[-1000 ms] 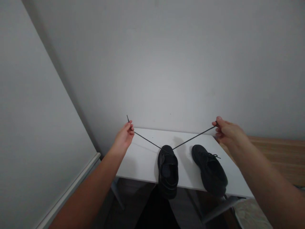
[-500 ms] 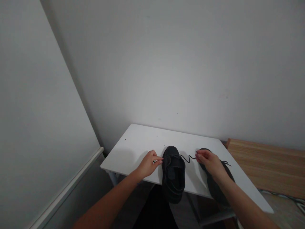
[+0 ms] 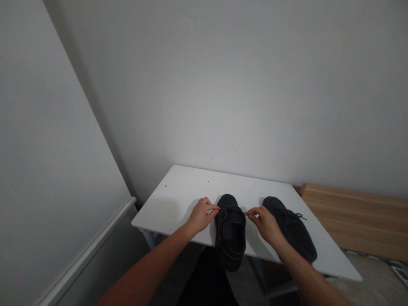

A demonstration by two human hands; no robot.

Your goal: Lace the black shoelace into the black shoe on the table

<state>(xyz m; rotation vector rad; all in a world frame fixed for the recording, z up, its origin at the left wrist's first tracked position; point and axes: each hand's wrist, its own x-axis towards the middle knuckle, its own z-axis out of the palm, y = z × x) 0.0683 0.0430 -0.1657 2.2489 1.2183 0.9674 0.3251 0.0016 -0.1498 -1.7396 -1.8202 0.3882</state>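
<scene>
Two black shoes stand on a small white table point(image 3: 181, 191). The left shoe point(image 3: 230, 231) points away from me and its heel hangs over the near edge. My left hand point(image 3: 200, 213) is closed in a pinch at this shoe's left side, on one end of its black lace. My right hand point(image 3: 263, 220) pinches the other lace end point(image 3: 245, 214) at the shoe's right side. The right shoe point(image 3: 291, 227) lies just beyond my right hand, its lace tied.
A white wall rises behind the table and a second white wall runs along the left. A wooden surface point(image 3: 353, 216) adjoins the table on the right. Cables point(image 3: 382, 259) lie on the floor at the far right. My dark-clothed legs show below the table edge.
A second ago both hands held the lace ends stretched wide and high. They have since come down and inward to the left shoe's sides, and the lace has gone slack.
</scene>
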